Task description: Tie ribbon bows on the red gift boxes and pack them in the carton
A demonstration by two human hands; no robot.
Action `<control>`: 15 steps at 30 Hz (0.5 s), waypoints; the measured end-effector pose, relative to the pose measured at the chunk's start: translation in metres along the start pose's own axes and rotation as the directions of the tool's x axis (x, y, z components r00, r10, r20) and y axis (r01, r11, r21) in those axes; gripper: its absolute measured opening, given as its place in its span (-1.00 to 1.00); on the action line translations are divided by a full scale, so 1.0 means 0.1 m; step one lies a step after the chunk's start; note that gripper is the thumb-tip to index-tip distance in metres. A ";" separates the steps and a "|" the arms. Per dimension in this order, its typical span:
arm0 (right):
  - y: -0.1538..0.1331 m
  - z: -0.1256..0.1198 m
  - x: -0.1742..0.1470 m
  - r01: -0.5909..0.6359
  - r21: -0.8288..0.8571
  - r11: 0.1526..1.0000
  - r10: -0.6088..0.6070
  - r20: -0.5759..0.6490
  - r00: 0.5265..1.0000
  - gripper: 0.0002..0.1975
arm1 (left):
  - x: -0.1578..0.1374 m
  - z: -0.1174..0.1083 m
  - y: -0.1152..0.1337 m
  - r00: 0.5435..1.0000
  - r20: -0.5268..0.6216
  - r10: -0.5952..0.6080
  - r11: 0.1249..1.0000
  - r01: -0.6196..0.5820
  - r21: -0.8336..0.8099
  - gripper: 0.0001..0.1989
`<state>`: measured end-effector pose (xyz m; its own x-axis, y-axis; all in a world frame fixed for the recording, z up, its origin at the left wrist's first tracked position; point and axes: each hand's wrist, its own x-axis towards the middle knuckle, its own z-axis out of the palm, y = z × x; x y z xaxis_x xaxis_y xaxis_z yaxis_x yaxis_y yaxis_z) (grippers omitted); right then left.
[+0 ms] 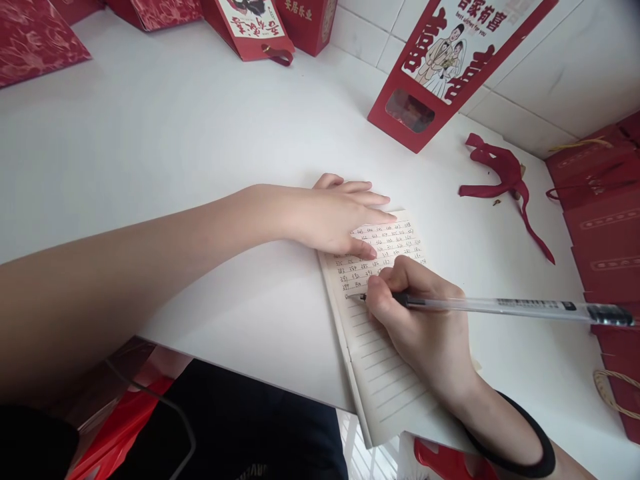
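Note:
A lined notebook (385, 373) lies at a slant near the table's front edge, its lower end reaching past that edge. Rows of handwritten numbers fill the upper part of the page; ruled lines below are blank. My right hand (425, 327) grips a clear gel pen (500, 305) with a black grip, its tip at the start of the lowest written row. Across the top of the page rests my left hand (345, 217), fingers spread and flat, partly over the page and partly on the table. Some of the numbers are hidden under both hands.
A tall red gift box (410, 110) with a wedding couple print stands by the tiled wall (550, 73). To its right lies a dark red ribbon (505, 173). Red bags (600, 220) line the right side, and more red boxes (175, 10) stand along the back of the white table (150, 113).

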<state>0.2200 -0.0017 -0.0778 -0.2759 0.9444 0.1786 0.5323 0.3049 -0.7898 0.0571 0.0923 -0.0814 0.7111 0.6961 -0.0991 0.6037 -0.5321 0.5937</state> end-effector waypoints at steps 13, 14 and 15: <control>-0.01 -0.02 0.00 -0.088 0.173 0.981 0.090 0.000 0.996 -0.70 | 0.00 -0.01 0.04 0.999 0.017 -0.035 0.999 0.035 0.007 -0.48; 0.00 -0.04 0.01 -0.130 0.283 0.950 0.133 0.007 0.991 -0.68 | 0.00 -0.01 0.04 0.999 0.021 -0.038 0.999 0.037 0.019 -0.46; 0.01 -0.07 0.02 -0.158 0.398 0.904 0.171 0.004 0.985 -0.67 | 0.00 -0.01 0.04 0.999 0.027 -0.038 0.999 0.037 0.035 -0.44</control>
<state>0.2260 0.0015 -0.0744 -0.1839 0.9822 0.0387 0.2066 0.0771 -0.9754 0.0590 0.0908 -0.0778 0.6973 0.7023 -0.1434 0.6419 -0.5228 0.5609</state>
